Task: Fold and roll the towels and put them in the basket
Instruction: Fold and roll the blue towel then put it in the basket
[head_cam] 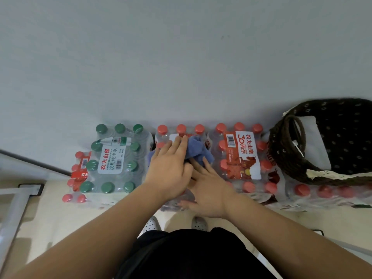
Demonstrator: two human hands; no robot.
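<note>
Green-capped bottle pack (112,158) against grey wall (181,57). Red-capped packs (241,156) in row to its right. Another red-capped pack (77,174) at its left. Pale floor (50,228). White dotted shoes (152,224) at bottom centre.

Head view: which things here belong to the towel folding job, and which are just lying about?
Job: crumpled blue cloth towel, dark brown woven basket, left hand, right hand.
Lying about: shrink-wrapped green-capped water bottles, shrink-wrapped red-capped water bottles.
</note>
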